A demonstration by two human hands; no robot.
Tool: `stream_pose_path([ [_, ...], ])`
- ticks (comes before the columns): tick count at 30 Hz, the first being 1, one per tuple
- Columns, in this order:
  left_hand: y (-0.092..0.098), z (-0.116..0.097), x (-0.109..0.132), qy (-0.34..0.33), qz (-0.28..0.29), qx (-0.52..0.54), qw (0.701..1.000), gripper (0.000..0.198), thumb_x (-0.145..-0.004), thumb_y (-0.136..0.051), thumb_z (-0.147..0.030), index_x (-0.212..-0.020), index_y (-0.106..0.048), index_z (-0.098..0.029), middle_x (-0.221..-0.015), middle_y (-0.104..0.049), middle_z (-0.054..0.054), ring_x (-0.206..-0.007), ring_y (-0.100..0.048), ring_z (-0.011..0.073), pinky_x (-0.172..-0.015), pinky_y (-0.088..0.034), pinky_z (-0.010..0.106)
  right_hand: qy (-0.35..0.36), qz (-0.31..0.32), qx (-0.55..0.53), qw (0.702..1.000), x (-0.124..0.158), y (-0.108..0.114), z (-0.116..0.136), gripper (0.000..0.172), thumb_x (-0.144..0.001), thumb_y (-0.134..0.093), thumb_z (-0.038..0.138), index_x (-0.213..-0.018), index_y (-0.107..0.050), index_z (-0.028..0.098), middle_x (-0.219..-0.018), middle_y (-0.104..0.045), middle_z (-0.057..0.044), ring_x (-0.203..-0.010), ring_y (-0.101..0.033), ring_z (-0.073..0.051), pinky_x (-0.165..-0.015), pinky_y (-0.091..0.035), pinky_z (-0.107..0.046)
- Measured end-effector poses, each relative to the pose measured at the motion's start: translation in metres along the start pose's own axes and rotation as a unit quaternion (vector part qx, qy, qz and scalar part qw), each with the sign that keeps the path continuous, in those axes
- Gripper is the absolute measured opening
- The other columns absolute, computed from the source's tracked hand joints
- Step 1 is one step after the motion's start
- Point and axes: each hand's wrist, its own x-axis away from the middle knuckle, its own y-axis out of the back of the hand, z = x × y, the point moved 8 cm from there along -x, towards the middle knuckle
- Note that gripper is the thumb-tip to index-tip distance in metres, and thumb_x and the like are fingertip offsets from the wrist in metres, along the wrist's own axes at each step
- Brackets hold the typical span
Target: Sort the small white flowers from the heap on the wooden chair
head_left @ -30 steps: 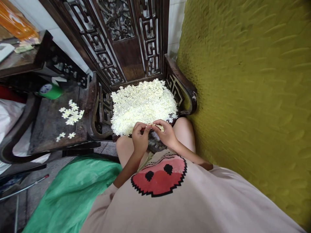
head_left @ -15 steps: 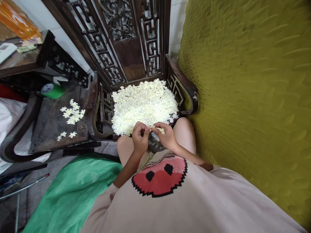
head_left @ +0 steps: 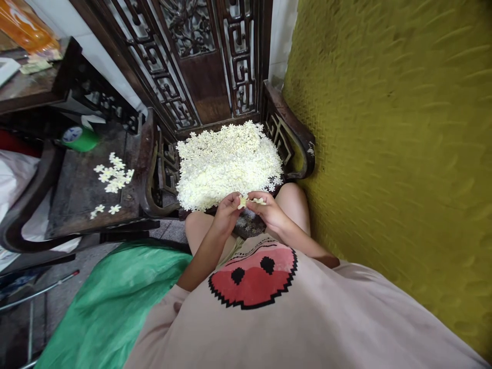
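My left hand (head_left: 226, 212) and my right hand (head_left: 271, 212) meet above my lap, fingers pinched close together. Between the fingertips is a pale yellow-white flower (head_left: 243, 202), its petals spread, with both hands touching it. More white flowers (head_left: 260, 201) stick out along the fingers of my right hand; whether a thread joins them I cannot tell. Just beyond my hands, a thick pile of small white flowers (head_left: 226, 166) covers the seat of a dark carved wooden chair (head_left: 213, 92).
On the left, a second wooden chair (head_left: 77, 189) carries several loose flowers (head_left: 115, 174) and a green tape roll (head_left: 80, 138). An orange bottle (head_left: 28, 25) stands on a side table (head_left: 34, 95). A yellow textured mat (head_left: 384, 154) rises at right; green fabric (head_left: 115, 302) lies below left.
The flower between my fingertips now shows its open petals, where before only a small bit was visible. My hands have turned slightly and stay close together. The view has shifted a little.
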Motion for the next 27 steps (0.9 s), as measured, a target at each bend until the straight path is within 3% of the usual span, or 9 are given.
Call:
stream_pose_path([
  [7, -0.007, 0.006, 0.002, 0.024, -0.004, 0.012, 1.0, 0.046, -0.061, -0.068, -0.058, -0.058, -0.045, -0.019, -0.06, -0.046, 0.0, -0.06, -0.047, 0.0122, -0.061, -0.043, 0.029, -0.031, 0.039, -0.023, 0.998, -0.001, 0.006, 0.001, 0.035, -0.054, -0.075, 0.046, -0.066, -0.06, 0.018, -0.059, -0.052, 0.001, -0.055, -0.046, -0.01, -0.053, -0.036, -0.024],
  [10, 0.007, 0.008, 0.0, -0.003, -0.066, -0.009, 0.998, 0.041, -0.063, -0.068, -0.056, -0.064, -0.051, -0.018, -0.062, -0.051, -0.001, -0.06, -0.049, 0.0107, -0.064, -0.043, 0.027, 0.004, 0.003, 0.035, 0.999, -0.005, 0.012, 0.006, 0.032, -0.062, -0.071, 0.047, -0.07, -0.062, 0.017, -0.059, -0.054, 0.001, -0.056, -0.048, -0.011, -0.055, -0.037, -0.025],
  [13, 0.021, 0.006, 0.001, -0.037, -0.129, -0.069, 0.989, 0.037, -0.061, -0.071, -0.05, -0.07, -0.056, -0.018, -0.066, -0.056, -0.001, -0.064, -0.052, 0.011, -0.067, -0.043, 0.026, 0.065, -0.043, 0.107, 0.991, -0.008, 0.016, 0.015, 0.028, -0.065, -0.069, 0.045, -0.071, -0.064, 0.018, -0.07, -0.062, -0.001, -0.069, -0.055, -0.015, -0.066, -0.042, -0.027],
  [19, 0.031, -0.003, 0.007, -0.114, -0.181, -0.193, 0.958, 0.029, -0.069, -0.066, -0.045, -0.067, -0.057, -0.017, -0.07, -0.056, 0.0, -0.07, -0.052, 0.0125, -0.069, -0.042, 0.026, 0.115, -0.045, 0.17, 0.978, -0.008, 0.009, 0.019, 0.024, -0.069, -0.067, 0.043, -0.073, -0.067, 0.02, -0.08, -0.067, -0.004, -0.08, -0.06, -0.018, -0.079, -0.043, -0.032],
  [22, 0.03, -0.009, 0.011, -0.145, -0.186, -0.231, 0.944, 0.029, -0.073, -0.063, -0.043, -0.064, -0.054, -0.017, -0.067, -0.052, -0.001, -0.067, -0.049, 0.0114, -0.067, -0.04, 0.025, 0.127, -0.06, 0.174, 0.975, -0.005, 0.008, 0.02, 0.021, -0.07, -0.066, 0.041, -0.076, -0.067, 0.02, -0.082, -0.067, -0.004, -0.081, -0.06, -0.018, -0.08, -0.043, -0.033],
  [27, 0.024, -0.006, 0.01, -0.112, -0.144, -0.181, 0.966, 0.035, -0.072, -0.062, -0.049, -0.061, -0.048, -0.018, -0.062, -0.046, -0.002, -0.062, -0.044, 0.0105, -0.062, -0.038, 0.024, 0.114, -0.064, 0.145, 0.981, -0.002, 0.009, 0.016, 0.021, -0.069, -0.067, 0.04, -0.074, -0.068, 0.02, -0.081, -0.067, -0.004, -0.081, -0.06, -0.019, -0.079, -0.043, -0.033],
])
